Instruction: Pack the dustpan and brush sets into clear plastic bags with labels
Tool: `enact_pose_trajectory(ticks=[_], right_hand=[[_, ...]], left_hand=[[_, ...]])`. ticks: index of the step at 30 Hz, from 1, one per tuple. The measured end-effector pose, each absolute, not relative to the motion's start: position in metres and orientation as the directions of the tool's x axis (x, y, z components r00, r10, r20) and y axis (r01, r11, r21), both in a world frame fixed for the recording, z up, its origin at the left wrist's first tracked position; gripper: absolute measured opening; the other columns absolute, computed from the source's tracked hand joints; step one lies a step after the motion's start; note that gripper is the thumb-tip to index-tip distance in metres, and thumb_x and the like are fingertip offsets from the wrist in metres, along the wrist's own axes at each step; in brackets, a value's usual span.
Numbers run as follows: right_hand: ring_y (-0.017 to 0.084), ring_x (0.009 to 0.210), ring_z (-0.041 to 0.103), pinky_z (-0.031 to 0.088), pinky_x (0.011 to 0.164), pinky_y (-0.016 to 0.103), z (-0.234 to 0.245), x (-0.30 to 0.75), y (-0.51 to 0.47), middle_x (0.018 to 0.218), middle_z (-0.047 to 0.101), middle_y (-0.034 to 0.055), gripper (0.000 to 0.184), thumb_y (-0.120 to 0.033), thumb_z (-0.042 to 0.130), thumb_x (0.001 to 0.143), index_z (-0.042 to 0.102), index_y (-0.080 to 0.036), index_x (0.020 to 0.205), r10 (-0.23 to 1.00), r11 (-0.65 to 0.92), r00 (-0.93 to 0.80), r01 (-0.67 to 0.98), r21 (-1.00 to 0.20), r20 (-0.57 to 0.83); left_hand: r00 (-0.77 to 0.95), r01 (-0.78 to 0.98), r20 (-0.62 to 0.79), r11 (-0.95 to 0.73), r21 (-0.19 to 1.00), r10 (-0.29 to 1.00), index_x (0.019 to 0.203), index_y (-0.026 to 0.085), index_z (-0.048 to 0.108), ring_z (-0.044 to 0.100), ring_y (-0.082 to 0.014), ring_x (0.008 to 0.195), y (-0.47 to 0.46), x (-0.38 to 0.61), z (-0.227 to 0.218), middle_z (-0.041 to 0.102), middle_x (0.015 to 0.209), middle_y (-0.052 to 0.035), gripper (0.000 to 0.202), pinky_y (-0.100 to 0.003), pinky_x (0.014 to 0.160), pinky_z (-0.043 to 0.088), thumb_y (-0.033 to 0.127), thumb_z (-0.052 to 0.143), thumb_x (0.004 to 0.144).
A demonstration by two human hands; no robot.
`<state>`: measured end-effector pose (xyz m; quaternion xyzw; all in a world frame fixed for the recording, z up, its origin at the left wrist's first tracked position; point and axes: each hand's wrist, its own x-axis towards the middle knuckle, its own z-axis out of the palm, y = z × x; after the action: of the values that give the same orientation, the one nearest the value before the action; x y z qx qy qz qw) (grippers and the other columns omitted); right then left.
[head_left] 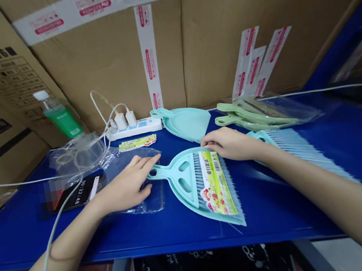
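Observation:
In the middle of the blue table lies a light-blue dustpan [174, 157] with a matching hand brush [193, 184] nested in it, bristles to the right. A yellow-green printed label card [216, 185] lies across the bristles. My left hand [126, 182] is open over a clear plastic bag [155, 200], its thumb and forefinger apart on either side of the handle's end. With curled fingers, my right hand [231, 144] pinches the dustpan's far rim near the label's top; its fingertips are partly hidden.
Behind are another blue dustpan [187, 122] and green dustpan sets [254, 115] in clear bags. A blue brush [298, 147] lies under my right forearm. Label cards [137, 143], a power strip [144, 126], a phone [79, 194], a bottle [60, 117] and a loose white cable [51, 242] are leftward; cartons [111, 59] stand behind.

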<state>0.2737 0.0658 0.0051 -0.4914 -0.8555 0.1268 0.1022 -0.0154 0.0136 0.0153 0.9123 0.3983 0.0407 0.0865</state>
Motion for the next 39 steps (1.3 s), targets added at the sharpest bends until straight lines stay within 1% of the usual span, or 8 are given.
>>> enact_pose_trajectory(ticks=[3, 8, 12, 17, 20, 25, 31, 39], right_hand=[[0.017, 0.071, 0.06, 0.038, 0.062, 0.027, 0.006, 0.273, 0.065, 0.076, 0.068, 0.0037, 0.024, -0.011, 0.041, 0.081, 0.062, -0.02, 0.073, 0.872, 0.473, -0.488, 0.822, -0.317, 0.035], [0.018, 0.072, 0.061, 0.038, 0.064, 0.029, 0.005, 0.272, 0.066, 0.078, 0.07, 0.0042, 0.024, -0.012, 0.041, 0.081, 0.062, -0.02, 0.073, 0.872, 0.475, -0.487, 0.825, -0.305, 0.04], [0.018, 0.072, 0.06, 0.039, 0.065, 0.029, 0.004, 0.273, 0.068, 0.078, 0.07, 0.0042, 0.024, -0.012, 0.042, 0.081, 0.063, -0.02, 0.073, 0.871, 0.478, -0.489, 0.822, -0.311, 0.047], [0.018, 0.071, 0.06, 0.039, 0.066, 0.029, 0.004, 0.275, 0.069, 0.076, 0.068, 0.0043, 0.023, -0.013, 0.042, 0.081, 0.063, -0.019, 0.073, 0.867, 0.481, -0.495, 0.804, -0.35, 0.055], [0.018, 0.069, 0.059, 0.039, 0.065, 0.029, 0.005, 0.276, 0.069, 0.075, 0.068, 0.0042, 0.022, -0.013, 0.043, 0.08, 0.064, -0.019, 0.073, 0.866, 0.481, -0.497, 0.796, -0.369, 0.058], [0.018, 0.066, 0.058, 0.039, 0.064, 0.029, 0.007, 0.273, 0.067, 0.071, 0.067, 0.0038, 0.022, -0.013, 0.044, 0.079, 0.065, -0.019, 0.075, 0.89, 0.441, -0.452, 0.815, -0.375, 0.065], [0.017, 0.064, 0.057, 0.037, 0.062, 0.028, 0.01, 0.272, 0.066, 0.067, 0.065, 0.003, 0.024, -0.012, 0.044, 0.079, 0.066, -0.019, 0.077, 0.917, 0.39, -0.394, 0.852, -0.35, 0.063], [0.016, 0.062, 0.056, 0.038, 0.061, 0.028, 0.008, 0.271, 0.065, 0.066, 0.065, 0.0021, 0.022, -0.014, 0.044, 0.08, 0.065, -0.019, 0.075, 0.878, 0.463, -0.474, 0.797, -0.389, 0.074]], left_hand=[[0.654, 0.744, 0.026, -0.649, 0.16, 0.756, 0.148, 0.017, 0.017, 0.037, -0.0269, 0.131, 0.012, -0.014, 0.011, 0.036, 0.147, -0.0121, 0.075, -0.048, 0.108, 0.037, 0.004, 0.039, 0.078], [0.645, 0.741, 0.057, -0.642, 0.196, 0.762, 0.147, 0.019, 0.016, 0.031, -0.0244, 0.138, 0.016, -0.016, 0.005, 0.026, 0.151, -0.0137, 0.082, -0.043, 0.111, 0.035, -0.005, 0.034, 0.07], [0.641, 0.728, 0.138, -0.655, 0.202, 0.755, 0.145, 0.018, 0.019, 0.034, -0.0253, 0.137, 0.018, -0.015, 0.004, 0.029, 0.148, -0.0152, 0.081, -0.044, 0.11, 0.038, -0.007, 0.033, 0.068], [0.626, 0.713, 0.265, -0.676, 0.186, 0.734, 0.142, 0.019, 0.023, 0.034, -0.0274, 0.136, 0.017, -0.011, 0.005, 0.03, 0.147, -0.0151, 0.078, -0.048, 0.108, 0.04, -0.007, 0.034, 0.069], [0.624, 0.7, 0.298, -0.686, 0.197, 0.723, 0.14, 0.02, 0.026, 0.038, -0.0273, 0.133, 0.015, -0.008, 0.008, 0.032, 0.146, -0.0142, 0.075, -0.047, 0.105, 0.044, -0.006, 0.035, 0.071], [0.631, 0.686, 0.302, -0.696, 0.212, 0.714, 0.139, 0.022, 0.029, 0.044, -0.0258, 0.128, 0.011, -0.005, 0.01, 0.034, 0.144, -0.0121, 0.074, -0.043, 0.1, 0.048, -0.007, 0.036, 0.071], [0.665, 0.668, 0.24, -0.707, 0.234, 0.707, 0.138, 0.023, 0.029, 0.046, -0.0253, 0.125, 0.008, -0.002, 0.011, 0.036, 0.142, -0.0118, 0.073, -0.041, 0.097, 0.05, -0.007, 0.035, 0.071], [0.685, 0.645, 0.237, -0.725, 0.242, 0.689, 0.139, 0.022, 0.029, 0.044, -0.0257, 0.127, 0.008, -0.002, 0.011, 0.036, 0.142, -0.0122, 0.072, -0.043, 0.1, 0.048, -0.006, 0.035, 0.073]])
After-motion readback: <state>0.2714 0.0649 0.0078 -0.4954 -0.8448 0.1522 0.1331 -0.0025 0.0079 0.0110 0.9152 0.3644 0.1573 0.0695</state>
